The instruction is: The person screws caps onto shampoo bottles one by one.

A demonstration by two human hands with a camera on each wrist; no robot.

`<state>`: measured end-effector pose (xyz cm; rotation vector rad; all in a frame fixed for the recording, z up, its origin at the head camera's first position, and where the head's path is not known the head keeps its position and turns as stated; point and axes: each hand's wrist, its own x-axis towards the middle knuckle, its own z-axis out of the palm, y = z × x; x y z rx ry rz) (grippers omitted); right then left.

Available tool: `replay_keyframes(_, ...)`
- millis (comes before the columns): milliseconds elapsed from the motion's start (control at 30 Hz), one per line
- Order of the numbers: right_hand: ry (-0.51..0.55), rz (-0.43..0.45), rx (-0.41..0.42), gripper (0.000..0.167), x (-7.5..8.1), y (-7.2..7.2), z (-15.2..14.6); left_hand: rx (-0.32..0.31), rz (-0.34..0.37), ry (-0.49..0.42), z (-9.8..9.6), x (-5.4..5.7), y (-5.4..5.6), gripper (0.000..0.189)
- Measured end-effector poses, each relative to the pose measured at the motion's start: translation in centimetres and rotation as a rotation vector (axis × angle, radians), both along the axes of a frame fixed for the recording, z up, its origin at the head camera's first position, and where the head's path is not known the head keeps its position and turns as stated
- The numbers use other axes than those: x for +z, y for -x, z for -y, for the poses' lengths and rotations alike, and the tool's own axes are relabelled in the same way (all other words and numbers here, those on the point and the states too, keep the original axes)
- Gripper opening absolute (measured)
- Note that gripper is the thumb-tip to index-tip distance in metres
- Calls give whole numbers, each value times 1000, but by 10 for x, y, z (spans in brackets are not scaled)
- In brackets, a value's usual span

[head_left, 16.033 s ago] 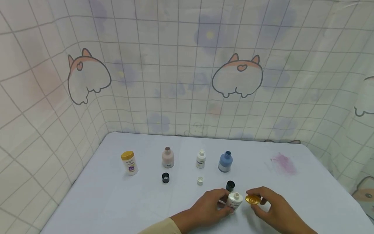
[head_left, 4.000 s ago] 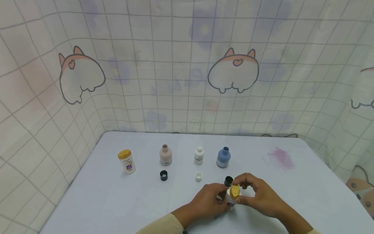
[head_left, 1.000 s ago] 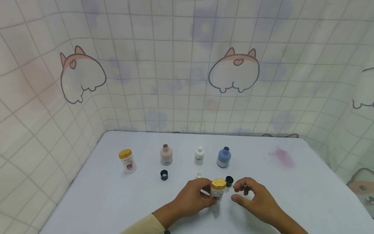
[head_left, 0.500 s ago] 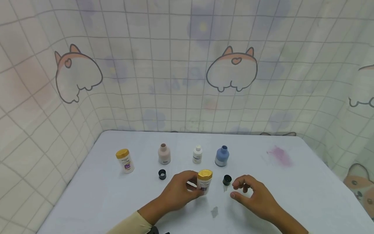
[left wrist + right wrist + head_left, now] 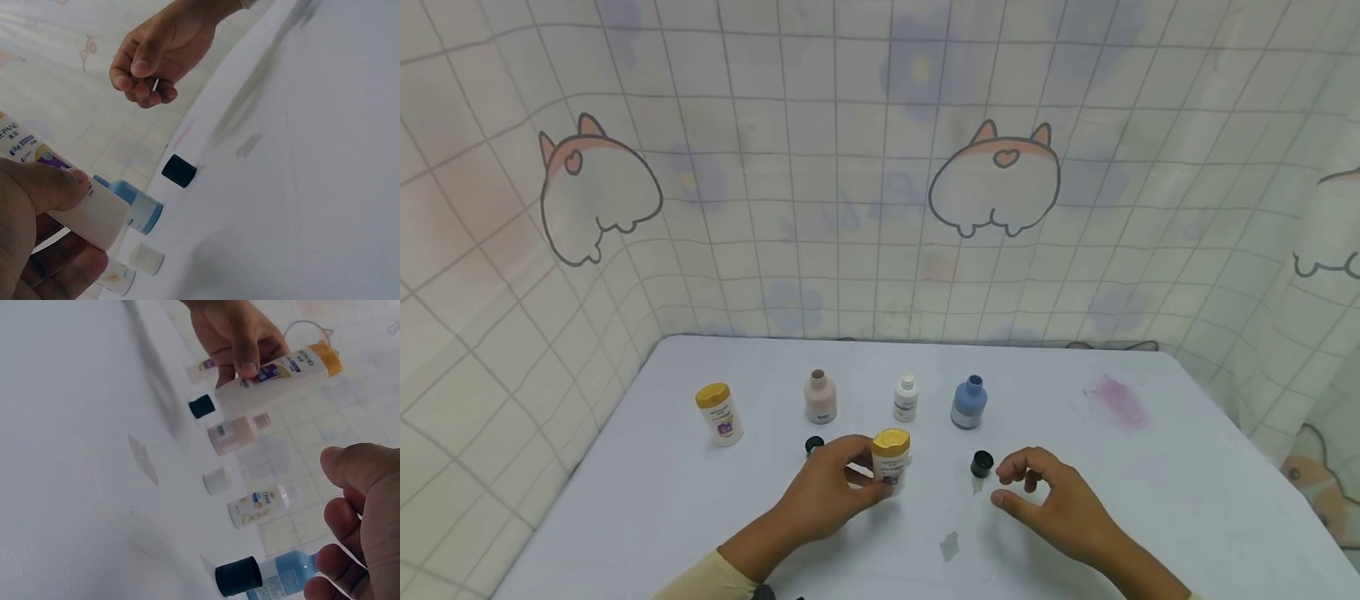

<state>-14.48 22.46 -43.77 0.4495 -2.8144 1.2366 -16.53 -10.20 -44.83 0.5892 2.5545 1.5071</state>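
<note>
My left hand (image 5: 823, 496) grips a white bottle (image 5: 889, 475) with a gold cap on it, thumb across the front of the label. The right wrist view shows this bottle (image 5: 269, 378) tilted and raised over the table. My right hand (image 5: 1052, 500) hovers at the right with nothing in it, fingers loosely bent and thumb apart. Just left of its fingertips stands a black cap (image 5: 982, 464). Behind the held bottle is a small white cap (image 5: 147, 258), mostly hidden in the head view. Another black cap (image 5: 813, 444) is partly covered by my left hand.
Along the back stand an uncapped pink bottle (image 5: 821, 400), a small white bottle (image 5: 906, 400) and an uncapped blue bottle (image 5: 968, 406). A second gold-capped white bottle (image 5: 722, 421) is at the left. A grey patch (image 5: 950, 546) and a pink stain (image 5: 1118, 402) mark the table.
Earlier the held bottle was uncapped, its gold cap in my right hand; then the right hand worked the cap on and let go. Since, my left hand has carried the bottle leftward.
</note>
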Motion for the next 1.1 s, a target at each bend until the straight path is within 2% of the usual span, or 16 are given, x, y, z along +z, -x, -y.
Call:
replay_keyframes(200, -4, -12, 2, 28, -2, 1, 0, 38, -24, 11, 10, 1, -1, 40)
replay_keyframes(567, -14, -40, 20, 28, -3, 4, -1, 103, 5, 19, 31, 6, -4, 42)
replay_keyframes(833, -7, -45, 21, 27, -3, 4, -1, 182, 3, 34, 46, 7, -5, 43)
replay_keyframes(1100, -6, -33, 13, 27, -3, 5, 0, 281, 1, 6, 67, 8, -9, 41)
